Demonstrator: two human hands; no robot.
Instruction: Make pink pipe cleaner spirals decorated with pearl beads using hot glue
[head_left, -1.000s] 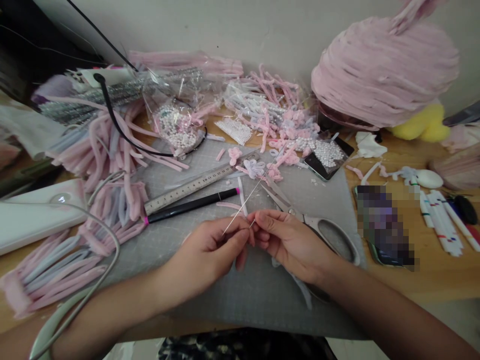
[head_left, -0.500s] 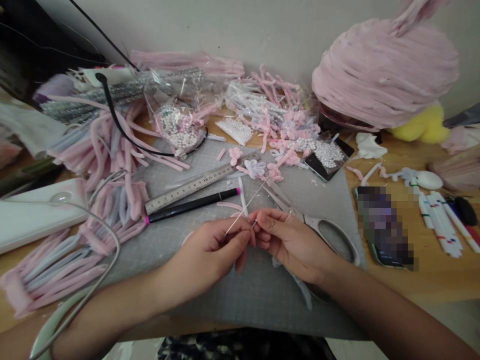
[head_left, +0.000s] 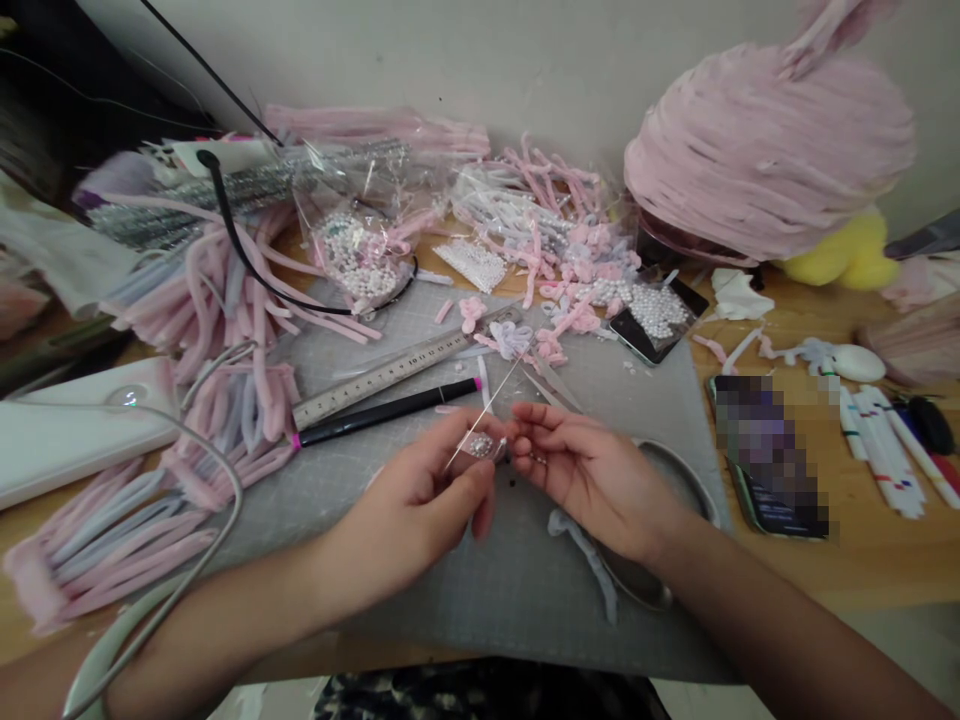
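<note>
Over the grey cutting mat (head_left: 495, 580), my left hand (head_left: 420, 500) pinches a thin silvery wire (head_left: 495, 405) that slants up and away to the right. A small sparkly bead-like piece (head_left: 480, 444) shows at its fingertips. My right hand (head_left: 585, 470) is beside it, fingers curled with their tips at the same piece, seemingly pinching it or the wire's end. What exactly the right fingers hold is too small to make out. A pale fuzzy pipe cleaner (head_left: 589, 560) lies on the mat below my right hand.
Scissors (head_left: 555, 385) lie behind my right hand, a steel ruler (head_left: 390, 372) and a black pen (head_left: 382, 412) behind my left. Pink pipe cleaners (head_left: 217, 310), bags of pearls (head_left: 352, 255), a phone (head_left: 772, 455), a pink wound shape (head_left: 765, 150) and a grey cable (head_left: 187, 560) crowd the wooden table.
Both hands rose slightly toward the ruler. My right hand turned palm-up and its fingers loosened. A sparkly piece now shows between the fingertips.
</note>
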